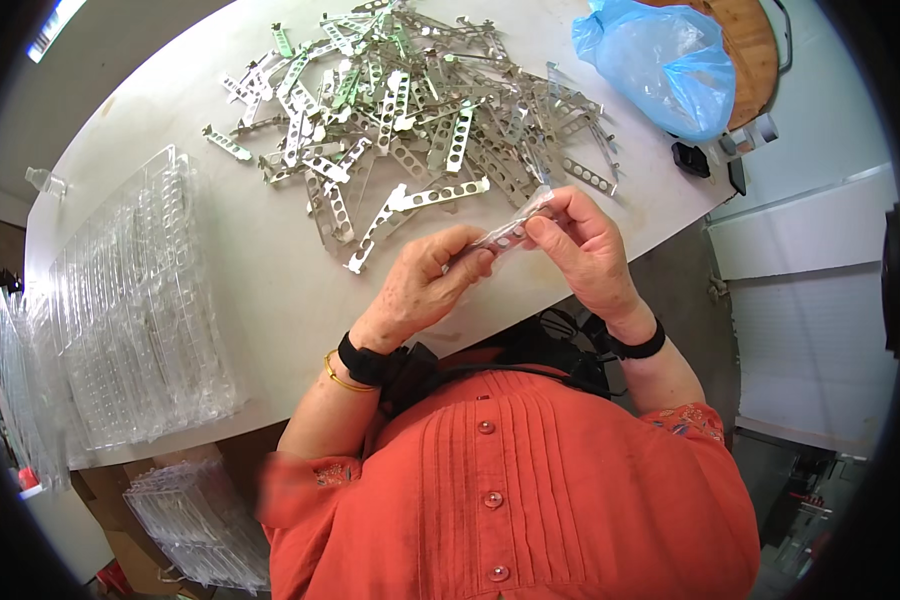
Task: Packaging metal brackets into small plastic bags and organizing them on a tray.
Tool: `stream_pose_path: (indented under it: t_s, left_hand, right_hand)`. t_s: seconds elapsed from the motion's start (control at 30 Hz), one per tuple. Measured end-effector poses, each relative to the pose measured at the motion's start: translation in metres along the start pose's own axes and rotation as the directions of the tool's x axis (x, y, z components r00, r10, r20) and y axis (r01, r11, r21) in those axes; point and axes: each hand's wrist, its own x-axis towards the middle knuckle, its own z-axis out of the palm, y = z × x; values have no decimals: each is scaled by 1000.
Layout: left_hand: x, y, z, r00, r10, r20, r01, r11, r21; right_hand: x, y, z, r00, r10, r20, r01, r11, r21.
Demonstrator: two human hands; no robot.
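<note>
Between my two hands, in front of my chest, is a perforated metal bracket (502,241) that appears to be inside a thin clear plastic sleeve. My left hand (422,287) pinches its lower left end between thumb and fingers. At the upper right end, my right hand (592,252) grips it with the thumb on top. Just beyond lies a large heap of similar silver brackets (400,110), long strips with round holes and bent ends, some with a greenish sheen. One loose bracket (375,235) is at the heap's near edge, close to my left hand.
Stacked clear plastic trays (140,300) cover the table's left side. More clear trays (195,525) sit in a cardboard box below. A blue plastic bag (660,65) rests at the far right by a round wooden board (755,45). A small black object (690,160) lies near the right edge.
</note>
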Motion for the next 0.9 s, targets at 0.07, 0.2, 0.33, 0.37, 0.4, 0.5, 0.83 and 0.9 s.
stream_pose_path:
  t_s: [0.07, 0.2, 0.33, 0.37, 0.4, 0.5, 0.83, 0.9]
  left_hand:
    - [0, 0, 1, 1000, 24, -16, -24, 999, -28]
    - [0, -2, 3, 999, 29, -43, -35, 990, -139]
    - [1, -1, 2, 999, 7, -35, -13, 986, -166]
    - [1, -1, 2, 999, 17, -46, -24, 987, -158]
    - [1, -2, 2, 998, 27, -56, -35, 988, -150]
    - [1, -1, 2, 996, 45, -71, -54, 990, -129]
    - [0, -1, 3, 997, 72, -23, -72, 997, -22]
    - [0, -1, 2, 998, 61, -14, -62, 998, -15]
  right_hand:
    - [0, -1, 1, 1000, -1, -1, 1, 1000, 26]
    - [-2, -7, 1, 999, 25, -48, -21, 997, 69]
    - [-2, -6, -6, 998, 53, -31, -53, 999, 5]
    - [-3, -1, -9, 999, 53, -11, -53, 999, -10]
    - [-4, 1, -11, 999, 52, 9, -52, 998, -26]
    - [-5, 0, -11, 998, 66, 9, -66, 997, -31]
    - [0, -1, -15, 993, 100, 61, -101, 995, -1]
    - [0, 0, -10, 995, 79, 55, -83, 995, 57]
